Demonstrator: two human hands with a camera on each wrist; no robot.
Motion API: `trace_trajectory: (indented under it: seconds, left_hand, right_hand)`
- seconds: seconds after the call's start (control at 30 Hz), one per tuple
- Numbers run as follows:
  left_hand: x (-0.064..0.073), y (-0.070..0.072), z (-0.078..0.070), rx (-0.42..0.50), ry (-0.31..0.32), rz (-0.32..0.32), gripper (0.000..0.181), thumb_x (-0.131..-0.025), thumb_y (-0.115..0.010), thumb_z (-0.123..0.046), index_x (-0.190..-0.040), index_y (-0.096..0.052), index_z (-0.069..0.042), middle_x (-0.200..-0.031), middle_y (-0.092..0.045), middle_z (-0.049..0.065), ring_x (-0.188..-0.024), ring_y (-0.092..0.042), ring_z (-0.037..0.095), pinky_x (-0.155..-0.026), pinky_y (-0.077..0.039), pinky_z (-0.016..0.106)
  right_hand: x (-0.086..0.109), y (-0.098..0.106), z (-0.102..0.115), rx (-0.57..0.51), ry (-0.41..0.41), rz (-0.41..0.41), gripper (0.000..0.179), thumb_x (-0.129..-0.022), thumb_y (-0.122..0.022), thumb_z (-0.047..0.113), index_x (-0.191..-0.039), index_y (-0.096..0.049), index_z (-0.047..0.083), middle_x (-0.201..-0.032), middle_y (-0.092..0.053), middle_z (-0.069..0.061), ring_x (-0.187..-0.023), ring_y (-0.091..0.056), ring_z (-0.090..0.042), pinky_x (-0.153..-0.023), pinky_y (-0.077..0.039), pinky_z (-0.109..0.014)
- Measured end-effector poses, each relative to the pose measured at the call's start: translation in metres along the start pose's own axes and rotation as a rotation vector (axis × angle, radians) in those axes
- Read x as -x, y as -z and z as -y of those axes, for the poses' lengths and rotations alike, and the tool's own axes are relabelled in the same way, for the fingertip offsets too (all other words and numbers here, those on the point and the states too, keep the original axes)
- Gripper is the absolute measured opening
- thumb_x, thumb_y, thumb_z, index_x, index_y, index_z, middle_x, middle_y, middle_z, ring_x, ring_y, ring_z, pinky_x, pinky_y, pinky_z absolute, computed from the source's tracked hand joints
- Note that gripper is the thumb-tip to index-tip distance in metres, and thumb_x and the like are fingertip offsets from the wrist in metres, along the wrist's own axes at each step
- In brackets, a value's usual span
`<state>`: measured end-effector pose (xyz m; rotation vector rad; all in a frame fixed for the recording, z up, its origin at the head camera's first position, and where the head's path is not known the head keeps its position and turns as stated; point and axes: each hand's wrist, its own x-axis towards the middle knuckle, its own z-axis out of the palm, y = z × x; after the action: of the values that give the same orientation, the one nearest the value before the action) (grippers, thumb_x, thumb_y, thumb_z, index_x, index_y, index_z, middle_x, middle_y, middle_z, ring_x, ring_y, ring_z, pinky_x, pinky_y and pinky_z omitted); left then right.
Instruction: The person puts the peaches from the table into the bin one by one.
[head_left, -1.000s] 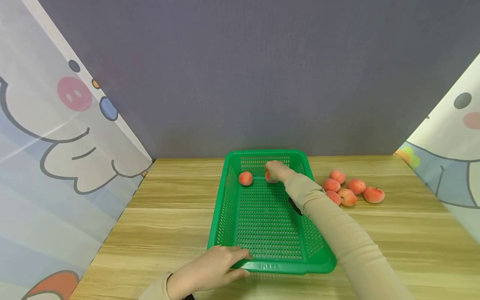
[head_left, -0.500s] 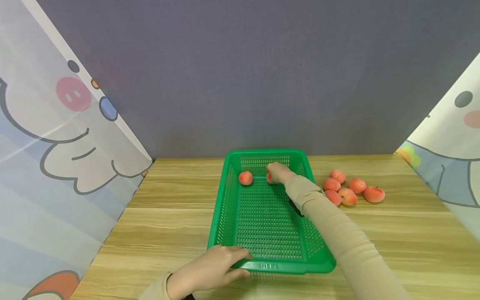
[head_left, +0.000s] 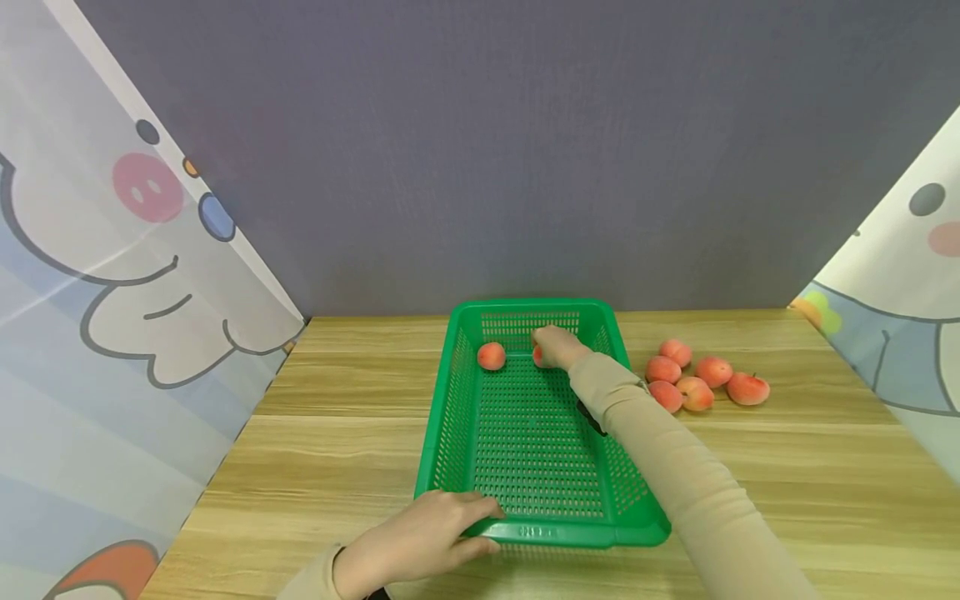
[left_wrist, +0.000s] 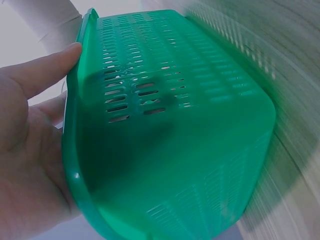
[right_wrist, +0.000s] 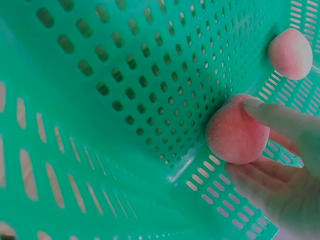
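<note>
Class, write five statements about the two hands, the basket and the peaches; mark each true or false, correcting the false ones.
1. The left hand holds the green rectangular perforated plastic basket by its near rim. True.
2. The right hand holds a round reddish peach within the basket. True.
3. The basket contains only that peach. False: a second round reddish peach sits left of it.
4. Several reddish-yellow peaches lie on the wood-grain table. True.
5. Those loose peaches lie left of the basket. False: they lie right of it.
</note>
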<state>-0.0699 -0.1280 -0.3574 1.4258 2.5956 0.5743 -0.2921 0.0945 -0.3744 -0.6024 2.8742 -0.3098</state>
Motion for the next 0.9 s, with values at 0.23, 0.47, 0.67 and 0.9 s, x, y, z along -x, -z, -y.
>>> trace_trajectory:
  seconds: [0.23, 0.47, 0.67, 0.9]
  left_hand:
    - [0.0, 0.0, 0.0, 0.004, 0.0, -0.005, 0.025, -0.089, -0.049, -0.034, -0.103, -0.057, -0.014, -0.097, -0.062, -0.006, -0.078, -0.056, -0.003, -0.063, -0.042, 0.01]
    - [0.0, 0.0, 0.0, 0.0, -0.005, -0.013, 0.024, -0.088, -0.052, -0.032, -0.102, -0.057, -0.014, -0.096, -0.062, -0.006, -0.078, -0.056, -0.002, -0.063, -0.042, 0.01]
    - [0.0, 0.0, 0.0, 0.004, -0.003, -0.013, 0.023, -0.088, -0.053, -0.031, -0.103, -0.057, -0.014, -0.097, -0.062, -0.005, -0.078, -0.056, -0.002, -0.063, -0.042, 0.01]
    - [0.001, -0.001, 0.0, -0.001, 0.001, -0.012, 0.024, -0.088, -0.052, -0.033, -0.103, -0.057, -0.014, -0.096, -0.062, -0.006, -0.078, -0.056, -0.002, -0.064, -0.043, 0.012]
  right_hand:
    - [-0.002, -0.003, -0.001, -0.003, -0.015, 0.007, 0.03, -0.08, -0.06, 0.004, -0.11, -0.057, -0.001, -0.102, -0.058, -0.016, -0.08, -0.051, -0.024, -0.069, -0.044, -0.034]
    - [0.0, -0.001, -0.001, 0.006, -0.004, 0.007, 0.031, -0.079, -0.058, 0.002, -0.11, -0.057, -0.001, -0.101, -0.058, -0.016, -0.075, -0.048, -0.022, -0.066, -0.042, -0.033]
    - [0.002, 0.003, -0.001, 0.004, 0.007, 0.007, 0.035, -0.079, -0.06, 0.001, -0.113, -0.055, -0.003, -0.107, -0.057, -0.018, -0.081, -0.051, -0.024, -0.069, -0.043, -0.035]
    - [0.005, 0.01, 0.004, -0.003, 0.005, 0.032, 0.041, -0.079, -0.058, -0.003, -0.12, -0.051, -0.002, -0.12, -0.051, -0.018, -0.107, -0.049, -0.03, -0.085, -0.042, -0.038]
